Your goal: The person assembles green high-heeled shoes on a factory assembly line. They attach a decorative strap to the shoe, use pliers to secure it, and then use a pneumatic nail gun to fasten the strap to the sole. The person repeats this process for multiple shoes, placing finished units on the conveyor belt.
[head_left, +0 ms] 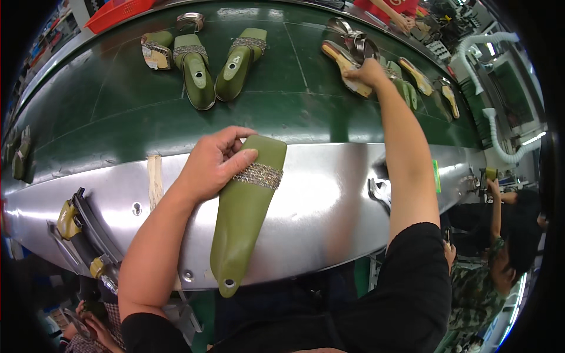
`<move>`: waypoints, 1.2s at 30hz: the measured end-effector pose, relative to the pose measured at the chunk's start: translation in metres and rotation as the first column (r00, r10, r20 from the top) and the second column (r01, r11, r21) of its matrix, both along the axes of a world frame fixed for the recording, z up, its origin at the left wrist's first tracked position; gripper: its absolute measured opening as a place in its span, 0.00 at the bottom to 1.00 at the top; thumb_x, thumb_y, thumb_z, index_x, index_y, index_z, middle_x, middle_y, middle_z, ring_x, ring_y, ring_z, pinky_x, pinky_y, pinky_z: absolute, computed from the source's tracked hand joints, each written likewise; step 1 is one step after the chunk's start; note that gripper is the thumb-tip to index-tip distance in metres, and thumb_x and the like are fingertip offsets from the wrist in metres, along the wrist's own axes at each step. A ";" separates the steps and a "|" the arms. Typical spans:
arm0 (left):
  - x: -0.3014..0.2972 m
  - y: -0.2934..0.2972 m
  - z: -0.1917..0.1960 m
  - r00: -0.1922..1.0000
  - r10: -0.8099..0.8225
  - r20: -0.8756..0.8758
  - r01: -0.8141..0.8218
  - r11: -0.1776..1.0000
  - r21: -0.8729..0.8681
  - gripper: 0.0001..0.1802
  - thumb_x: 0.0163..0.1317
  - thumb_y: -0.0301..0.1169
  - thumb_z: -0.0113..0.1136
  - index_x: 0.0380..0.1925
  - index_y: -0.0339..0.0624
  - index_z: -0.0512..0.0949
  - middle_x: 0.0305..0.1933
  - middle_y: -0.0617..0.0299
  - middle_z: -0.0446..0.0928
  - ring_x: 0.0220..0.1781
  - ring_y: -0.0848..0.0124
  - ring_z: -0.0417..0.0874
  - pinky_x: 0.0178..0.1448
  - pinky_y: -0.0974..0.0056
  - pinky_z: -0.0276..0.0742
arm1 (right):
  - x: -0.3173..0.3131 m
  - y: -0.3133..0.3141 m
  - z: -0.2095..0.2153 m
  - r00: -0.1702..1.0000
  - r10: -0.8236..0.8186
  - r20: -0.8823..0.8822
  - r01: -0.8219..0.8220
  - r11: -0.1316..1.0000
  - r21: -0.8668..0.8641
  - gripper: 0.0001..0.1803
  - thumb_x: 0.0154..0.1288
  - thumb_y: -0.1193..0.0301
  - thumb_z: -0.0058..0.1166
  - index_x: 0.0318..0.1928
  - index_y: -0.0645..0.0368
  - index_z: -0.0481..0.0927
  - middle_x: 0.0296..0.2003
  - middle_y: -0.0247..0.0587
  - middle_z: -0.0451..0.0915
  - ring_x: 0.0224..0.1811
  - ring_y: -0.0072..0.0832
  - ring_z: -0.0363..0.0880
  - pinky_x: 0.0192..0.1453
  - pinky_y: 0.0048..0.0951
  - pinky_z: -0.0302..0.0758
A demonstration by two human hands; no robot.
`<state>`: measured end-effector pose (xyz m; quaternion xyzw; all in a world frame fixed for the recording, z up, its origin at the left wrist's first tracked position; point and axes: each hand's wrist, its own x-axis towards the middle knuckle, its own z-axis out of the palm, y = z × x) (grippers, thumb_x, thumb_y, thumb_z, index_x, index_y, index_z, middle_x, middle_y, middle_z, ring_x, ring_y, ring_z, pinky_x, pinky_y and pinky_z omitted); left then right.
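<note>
Green label point(436, 176) on metal rim point(329, 170)

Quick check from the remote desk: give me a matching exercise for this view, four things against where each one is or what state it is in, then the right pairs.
Things:
1. left hand
2. right hand
3. red basket
4. spanner

Places or states:
A. far left edge of the green belt
B. on the metal apron, beside the right forearm
C. grips the green last by its strapped toe end
D. reaches to a tan-soled sandal on the belt

Pairs: 1-C, 2-D, 3-A, 4-B
</note>
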<state>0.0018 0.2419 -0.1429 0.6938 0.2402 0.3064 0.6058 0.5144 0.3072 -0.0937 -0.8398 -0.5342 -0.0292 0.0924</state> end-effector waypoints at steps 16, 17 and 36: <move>-0.020 -0.006 -0.002 0.997 0.079 0.020 -0.081 0.994 0.076 0.27 0.75 0.40 0.63 0.67 0.35 0.75 0.51 0.61 0.84 0.52 0.76 0.81 0.59 0.69 0.75 | -0.221 -0.242 0.029 0.753 0.502 -0.426 -0.151 0.761 0.631 0.38 0.47 0.58 0.86 0.52 0.67 0.80 0.45 0.46 0.87 0.44 0.32 0.86 0.52 0.35 0.82; -0.025 -0.011 0.004 0.992 0.127 0.027 -0.128 0.990 0.057 0.28 0.75 0.42 0.63 0.67 0.35 0.75 0.52 0.60 0.83 0.53 0.75 0.80 0.59 0.68 0.75 | -0.237 -0.262 0.029 0.743 0.519 -0.423 -0.184 0.766 0.616 0.40 0.44 0.58 0.86 0.53 0.64 0.79 0.46 0.47 0.87 0.48 0.32 0.85 0.56 0.34 0.80; 0.038 -0.191 0.094 0.774 0.187 -0.605 0.315 0.714 0.625 0.55 0.46 0.35 0.82 0.75 0.41 0.65 0.66 0.39 0.77 0.71 0.42 0.75 0.74 0.51 0.71 | -0.200 -0.323 -0.041 0.768 0.604 0.213 -0.614 0.599 0.514 0.26 0.59 0.74 0.68 0.59 0.58 0.81 0.58 0.51 0.80 0.63 0.50 0.77 0.68 0.42 0.76</move>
